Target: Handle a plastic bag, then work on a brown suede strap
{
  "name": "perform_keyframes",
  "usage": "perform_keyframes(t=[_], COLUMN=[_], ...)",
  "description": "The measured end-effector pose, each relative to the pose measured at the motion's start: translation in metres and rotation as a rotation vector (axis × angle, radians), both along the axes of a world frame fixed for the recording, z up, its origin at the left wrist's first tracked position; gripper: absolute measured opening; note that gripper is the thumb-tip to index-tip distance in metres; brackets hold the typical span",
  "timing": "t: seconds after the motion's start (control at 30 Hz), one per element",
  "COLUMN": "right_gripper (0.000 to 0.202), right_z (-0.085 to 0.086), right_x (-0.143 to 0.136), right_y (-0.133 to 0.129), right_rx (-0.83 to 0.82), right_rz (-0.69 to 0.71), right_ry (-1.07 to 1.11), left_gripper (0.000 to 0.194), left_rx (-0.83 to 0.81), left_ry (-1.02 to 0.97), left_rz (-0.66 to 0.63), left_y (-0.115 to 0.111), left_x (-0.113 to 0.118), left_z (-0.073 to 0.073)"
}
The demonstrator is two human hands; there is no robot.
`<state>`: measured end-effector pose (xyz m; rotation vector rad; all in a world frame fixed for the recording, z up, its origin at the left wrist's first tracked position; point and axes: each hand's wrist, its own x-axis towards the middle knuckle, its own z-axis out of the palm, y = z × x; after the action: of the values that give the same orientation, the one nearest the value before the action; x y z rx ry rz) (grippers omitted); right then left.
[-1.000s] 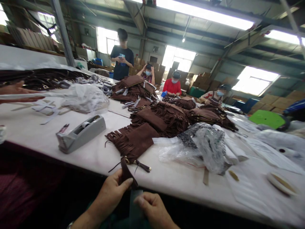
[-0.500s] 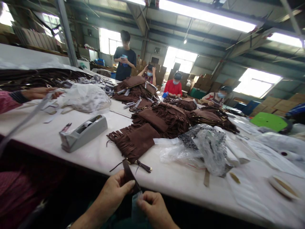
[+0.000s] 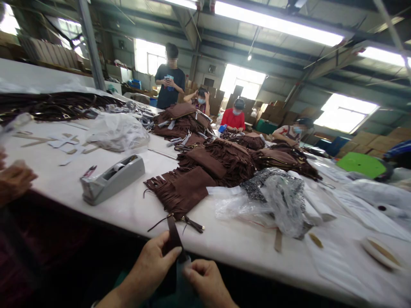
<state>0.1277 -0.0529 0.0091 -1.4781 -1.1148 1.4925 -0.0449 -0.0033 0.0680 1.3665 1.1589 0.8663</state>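
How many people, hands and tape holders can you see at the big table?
People across the table: 4, one standing in a dark shirt, one with arms raised, one in red, one at the right
Hands at the near edge: 2, left hand and right hand, both pinching a brown strap
Grey tape holders: 1
Total: 7

A grey tape dispenser (image 3: 111, 179) lies near the front edge of the long white table (image 3: 77, 188), left of centre. Crumpled clear plastic (image 3: 117, 130) sits behind it, with pale paper strips (image 3: 66, 144) toward the left end. Stacked brown fringed bags (image 3: 224, 158) run along the table's middle; clear bags (image 3: 272, 199) (one over a dark patterned item) lie right of them. Co-workers (image 3: 234, 115) sit along the far edge; a green board (image 3: 361, 161) shows at right.
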Motion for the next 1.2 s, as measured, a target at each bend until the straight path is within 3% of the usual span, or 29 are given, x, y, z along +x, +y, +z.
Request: perform_keyframes(t=[0.17,0.47,0.63,0.9,1.2], right_gripper=[0.063,0.055,0.054,0.053,0.035], right_z=[-0.003,-0.003,-0.006,-0.003,0.006], right_x=[-0.001,-0.001,-0.003,0.0,-0.001], right_y=[0.001,0.001,0.002,0.004,0.007], right_rx=[-0.028,0.021,0.05,0.072,0.23], right_rz=[0.0,0.009,0.014,0.043,0.034], right_ry=[0.037,0.17,0.222,0.197,0.061], left_gripper=[0.015,0.022,0.029,0.033,0.031], left_rx=[0.044,-0.042,-0.085,-0.114,-0.154], left_ry=[0.024,-0.021,-0.09,-0.123,-0.084], left_rz=[0.005,-0.058,-0.062,-0.097,-0.126], left_y=[-0.001,0.002,0.007,0.006,0.004], left_x=[-0.002,-0.004,-0.006,-0.006,-0.004], left_z=[-0.003,-0.002,-0.013,-0.016,-0.016])
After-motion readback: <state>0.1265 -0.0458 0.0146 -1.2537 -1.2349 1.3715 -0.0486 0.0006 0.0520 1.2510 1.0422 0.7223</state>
